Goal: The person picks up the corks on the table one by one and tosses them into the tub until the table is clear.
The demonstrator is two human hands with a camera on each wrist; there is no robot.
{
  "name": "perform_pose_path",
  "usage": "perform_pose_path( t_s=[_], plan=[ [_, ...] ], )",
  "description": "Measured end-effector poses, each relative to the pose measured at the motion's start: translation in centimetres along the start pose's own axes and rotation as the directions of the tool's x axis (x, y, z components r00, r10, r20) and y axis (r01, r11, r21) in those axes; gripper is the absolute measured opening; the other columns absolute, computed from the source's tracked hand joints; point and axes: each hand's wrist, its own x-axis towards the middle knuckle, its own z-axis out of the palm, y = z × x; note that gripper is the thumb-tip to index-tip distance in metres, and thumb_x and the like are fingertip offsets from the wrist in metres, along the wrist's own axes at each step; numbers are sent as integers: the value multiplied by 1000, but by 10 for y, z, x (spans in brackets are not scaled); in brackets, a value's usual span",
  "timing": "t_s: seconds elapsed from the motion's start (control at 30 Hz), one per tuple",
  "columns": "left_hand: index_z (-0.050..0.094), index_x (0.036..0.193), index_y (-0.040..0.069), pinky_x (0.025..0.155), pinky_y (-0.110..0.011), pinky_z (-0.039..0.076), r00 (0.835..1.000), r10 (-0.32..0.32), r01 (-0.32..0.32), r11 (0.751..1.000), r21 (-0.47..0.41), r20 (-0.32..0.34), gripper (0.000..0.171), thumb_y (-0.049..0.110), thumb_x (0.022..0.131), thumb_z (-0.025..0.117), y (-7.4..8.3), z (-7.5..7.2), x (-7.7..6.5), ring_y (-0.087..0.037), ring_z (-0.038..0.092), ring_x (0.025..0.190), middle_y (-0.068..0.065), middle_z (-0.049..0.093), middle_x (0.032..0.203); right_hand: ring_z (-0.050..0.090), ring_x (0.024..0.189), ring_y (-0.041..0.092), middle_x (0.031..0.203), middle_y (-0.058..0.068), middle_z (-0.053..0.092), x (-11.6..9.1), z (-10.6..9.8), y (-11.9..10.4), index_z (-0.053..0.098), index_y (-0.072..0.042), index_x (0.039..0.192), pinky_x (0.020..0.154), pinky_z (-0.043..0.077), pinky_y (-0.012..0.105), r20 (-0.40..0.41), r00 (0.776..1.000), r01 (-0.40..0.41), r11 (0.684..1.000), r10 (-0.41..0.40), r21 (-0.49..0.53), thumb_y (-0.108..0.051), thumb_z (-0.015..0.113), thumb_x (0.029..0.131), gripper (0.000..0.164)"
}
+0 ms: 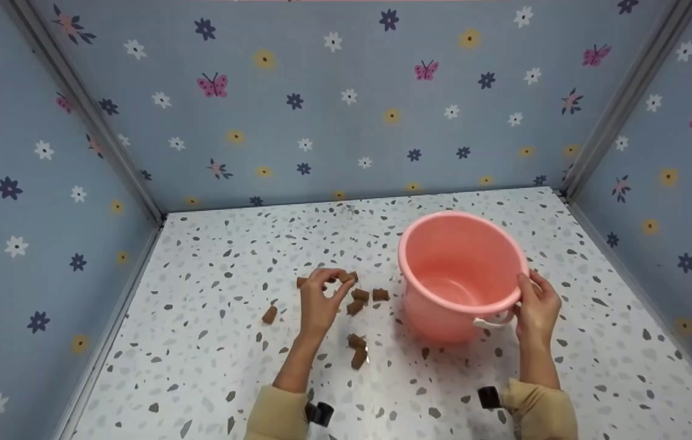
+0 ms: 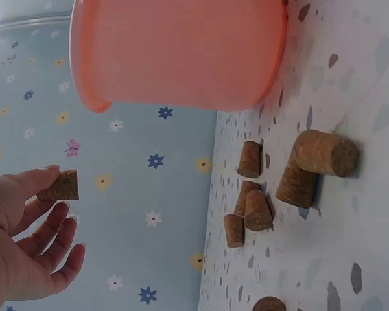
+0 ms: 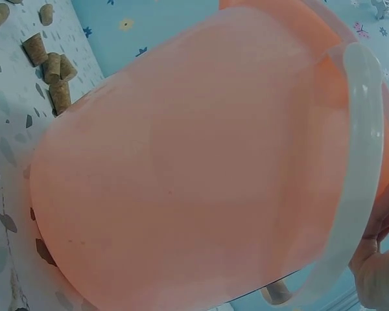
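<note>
My left hand (image 1: 318, 305) pinches a brown tapered cork stopper (image 2: 65, 186) between thumb and index finger, raised above the table; in the left wrist view its other fingers are loosely bent. To the right stands a pink plastic bucket (image 1: 437, 321), slightly tilted, with its mouth facing up and its pink inside showing. My right hand (image 1: 538, 308) grips the bucket's rim on the right side, thumb on the rim. A white handle (image 3: 363, 123) hangs down the bucket's near side. Several cork stoppers lie left of the bucket, including one cork (image 1: 380, 294) near its wall.
Two touching corks (image 1: 358, 357) lie nearer to me, and a lone cork (image 1: 269, 315) sits farther left. The speckled white table (image 1: 211, 354) is enclosed by flower-patterned blue panels (image 1: 321, 122) at the back and both sides.
</note>
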Motion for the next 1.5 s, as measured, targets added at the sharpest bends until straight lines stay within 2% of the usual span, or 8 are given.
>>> perform_pose_path(
  t_s=[0.13, 0.27, 0.57, 0.97, 1.2, 1.27, 1.33, 1.5],
  plan=[
    [67, 88, 6, 68, -35, 43, 1000, 26, -25, 999, -21, 9, 16, 16, 76, 70, 10, 6, 5, -23, 55, 80, -2, 59, 84, 60, 87, 28, 108, 16, 58, 13, -5, 20, 55, -11, 118, 60, 51, 34, -7, 999, 49, 998, -49, 34, -35, 74, 70, 57],
    [66, 88, 6, 69, -39, 45, 998, 57, -56, 998, -39, 11, 16, 16, 77, 69, 21, 13, 11, -25, 56, 80, -3, 59, 84, 60, 87, 28, 108, 16, 58, 15, -5, 22, 56, -12, 117, 61, 51, 35, -23, 999, 45, 998, -44, 33, -36, 74, 69, 56],
    [67, 86, 8, 66, -29, 47, 997, 79, -78, 996, -53, 25, 13, 17, 77, 69, 42, 28, 24, -13, 54, 80, 1, 57, 82, 60, 88, 28, 106, 17, 58, 13, -4, 19, 58, -11, 115, 63, 50, 34, -27, 998, 52, 995, -50, 90, -31, 76, 68, 55],
    [67, 88, 7, 74, -23, 43, 986, 138, -135, 990, -33, 94, 15, 15, 76, 70, 61, 53, 34, -15, 54, 82, 0, 57, 83, 61, 84, 26, 103, 16, 59, 15, -5, 20, 59, -11, 114, 61, 51, 33, -29, 998, 66, 996, -64, 66, -32, 75, 69, 52],
    [67, 87, 10, 75, -24, 42, 979, 132, -139, 990, 34, 153, 14, 18, 76, 70, 69, 66, 40, -14, 53, 84, 2, 56, 83, 62, 75, 20, 94, 12, 61, -39, 22, -45, 57, -3, 115, 59, 51, 31, -42, 999, -14, 999, 16, 37, -21, 71, 75, 46],
    [67, 88, 10, 76, -25, 42, 978, 126, -137, 989, 60, 165, 15, 19, 76, 70, 70, 70, 41, -14, 52, 85, 2, 56, 84, 62, 74, 20, 93, 12, 62, -45, 25, -53, 55, -2, 116, 58, 51, 32, -28, 999, -25, 998, 27, 53, -17, 70, 77, 45],
    [67, 90, 9, 76, -26, 42, 978, 119, -136, 987, 89, 174, 18, 19, 76, 70, 72, 73, 41, -14, 51, 87, 1, 56, 86, 62, 75, 20, 94, 12, 62, -38, 21, -45, 56, -4, 116, 59, 51, 32, -30, 999, -27, 998, 28, 53, -19, 71, 76, 45],
    [66, 97, 7, 78, -26, 42, 973, 112, -147, 975, 166, 200, 29, 24, 74, 71, 74, 80, 42, -17, 51, 91, -4, 57, 94, 62, 81, 24, 100, 15, 60, 5, 1, 7, 59, -10, 113, 62, 51, 33, -28, 999, 33, 998, -31, 60, -30, 75, 70, 50]
  ],
)
